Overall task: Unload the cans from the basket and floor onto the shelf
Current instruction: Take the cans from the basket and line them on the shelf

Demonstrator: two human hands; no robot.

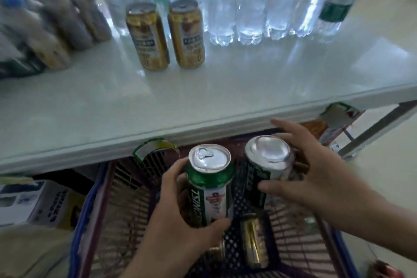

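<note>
Hands over basket point(94, 198), lower frame: left hand point(180, 221) grasping green can point(211, 189), right hand point(309, 176) grasping second can point(268, 165). Both upright; shelf point(158, 101) directly above-ahead, gold cans point(167, 36) upper centre.

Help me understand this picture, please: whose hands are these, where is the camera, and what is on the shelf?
There is no machine here. A person wears a camera on the head, looking down at their own hands. The left hand holds a green can upright; the right hand has its grip on a second can. Both are above a basket, where a gold can lies on its side. On the white shelf stand two gold cans, with clear water bottles behind them.
</note>
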